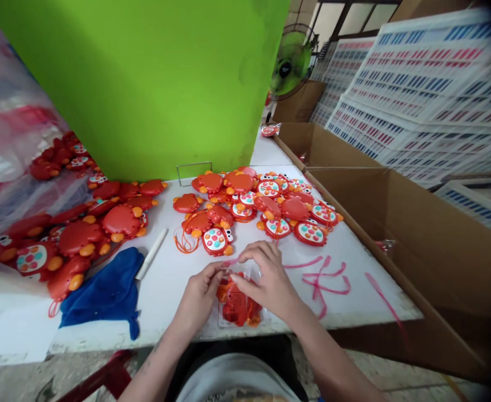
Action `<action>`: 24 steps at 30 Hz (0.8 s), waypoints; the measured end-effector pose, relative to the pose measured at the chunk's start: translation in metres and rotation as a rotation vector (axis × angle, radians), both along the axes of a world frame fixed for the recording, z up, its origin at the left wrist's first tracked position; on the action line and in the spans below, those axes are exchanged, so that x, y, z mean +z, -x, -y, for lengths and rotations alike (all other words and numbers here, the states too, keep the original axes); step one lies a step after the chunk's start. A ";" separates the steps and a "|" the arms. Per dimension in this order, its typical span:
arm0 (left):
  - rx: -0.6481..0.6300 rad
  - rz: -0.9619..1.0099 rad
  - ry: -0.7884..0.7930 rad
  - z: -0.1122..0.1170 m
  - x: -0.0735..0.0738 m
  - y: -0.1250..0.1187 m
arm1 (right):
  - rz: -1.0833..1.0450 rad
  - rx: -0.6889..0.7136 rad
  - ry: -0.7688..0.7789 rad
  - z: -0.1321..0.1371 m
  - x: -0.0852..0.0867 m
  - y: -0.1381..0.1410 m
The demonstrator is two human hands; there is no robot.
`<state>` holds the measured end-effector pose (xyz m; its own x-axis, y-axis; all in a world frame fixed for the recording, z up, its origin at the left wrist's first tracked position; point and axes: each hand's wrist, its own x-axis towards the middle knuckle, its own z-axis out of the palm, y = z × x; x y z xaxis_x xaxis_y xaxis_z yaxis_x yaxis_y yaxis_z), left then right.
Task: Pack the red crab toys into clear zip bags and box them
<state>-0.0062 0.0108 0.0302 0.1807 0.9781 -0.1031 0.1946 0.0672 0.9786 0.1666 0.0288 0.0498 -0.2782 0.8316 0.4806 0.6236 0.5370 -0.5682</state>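
Head view: bagged toy [239, 310] held between left hand [199, 293], right hand [270, 279].

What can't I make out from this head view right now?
Head view:
- Toy in the clear bag: partly covered by left hand and right hand.
- Table behind the green board: hidden by it.
- Print on the stacked crates: blurred.

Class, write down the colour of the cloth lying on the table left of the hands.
The cloth is blue; head view.
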 end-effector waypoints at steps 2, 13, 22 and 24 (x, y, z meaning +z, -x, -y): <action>0.000 -0.026 -0.026 0.002 0.005 -0.001 | 0.005 0.008 -0.032 -0.001 0.001 0.010; 0.021 0.024 0.025 0.001 -0.005 -0.002 | 0.186 -0.317 -0.160 -0.019 -0.027 -0.030; 0.078 0.251 0.224 -0.010 -0.034 0.014 | 0.549 -0.841 0.011 -0.017 -0.080 -0.166; 0.071 0.276 0.254 -0.011 -0.034 0.016 | 0.578 -0.747 0.030 -0.015 -0.082 -0.173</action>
